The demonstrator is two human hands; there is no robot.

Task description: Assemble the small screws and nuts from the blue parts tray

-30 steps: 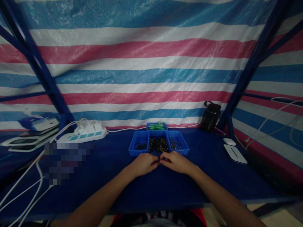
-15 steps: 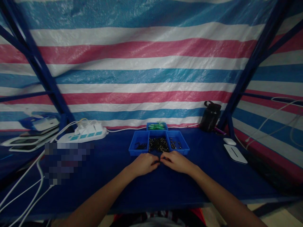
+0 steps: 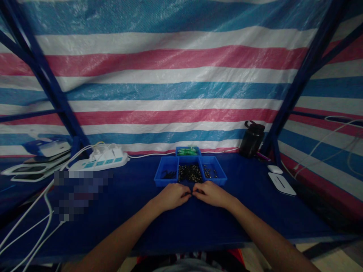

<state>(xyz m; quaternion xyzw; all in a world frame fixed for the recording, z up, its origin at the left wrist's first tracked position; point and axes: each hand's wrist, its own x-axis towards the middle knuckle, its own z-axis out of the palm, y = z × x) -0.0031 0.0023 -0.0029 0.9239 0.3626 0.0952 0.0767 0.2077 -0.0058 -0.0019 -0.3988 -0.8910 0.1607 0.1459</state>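
striped sheeting [image 3: 181,90] fills the upper frame, and below it stretches the blue tabletop [image 3: 127,204]. down at lower centre, the left hand [image 3: 173,196] and right hand [image 3: 212,193] face each other, fingers bent towards thumbs, and hardly a thing has shifted this past second: just a sliver more gap between the fingertips, it seems. so the close fingerwork looks to be still going on. anything pinched? too dark and small between the tips; i cannot tell whether either hand grips something. right above them, small dark parts [image 3: 190,173] fill the middle tray [image 3: 185,160], between the left tray [image 3: 167,164] and the right tray [image 3: 217,168], green packets [image 3: 187,151] behind, all unmoved.
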